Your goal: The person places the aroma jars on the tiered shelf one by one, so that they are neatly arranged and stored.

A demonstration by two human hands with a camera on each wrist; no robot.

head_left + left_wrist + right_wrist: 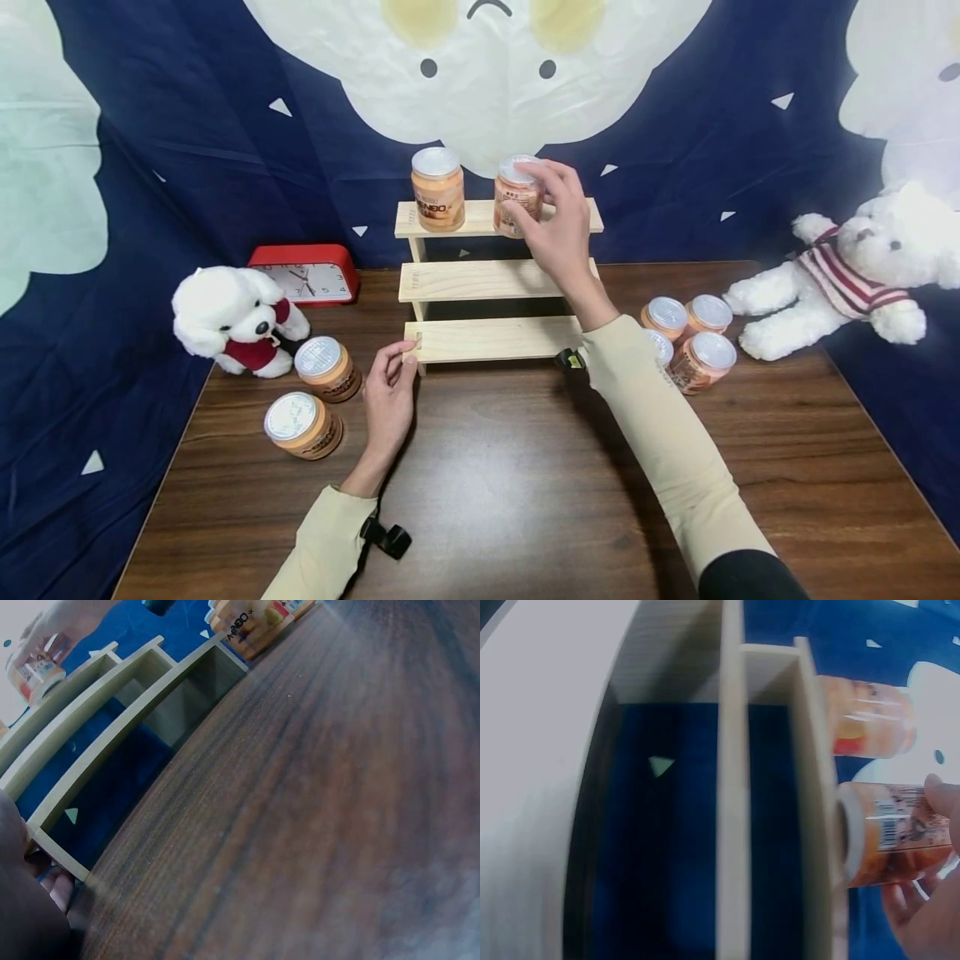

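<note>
My right hand [558, 218] grips an orange-labelled jar [516, 200] with a silver lid, thumb on one side and fingers on the other. The jar is upright at the top step of a three-step wooden display rack [487, 340]; in the right wrist view the held jar [900, 832] has its base close to that step's board. A second jar [437, 196] stands on the top step's left part. My left hand [390, 398] holds the left end of the lowest step between thumb and fingers, and its fingertips [58, 886] show by the rack's side in the left wrist view.
Two similar jars [327, 368] stand left of the rack, beside a white plush dog [232, 312] and a red clock [303, 273]. Right of the rack, several more jars [702, 363] cluster near a white teddy bear [840, 279]. Behind hangs a dark blue curtain [210, 167].
</note>
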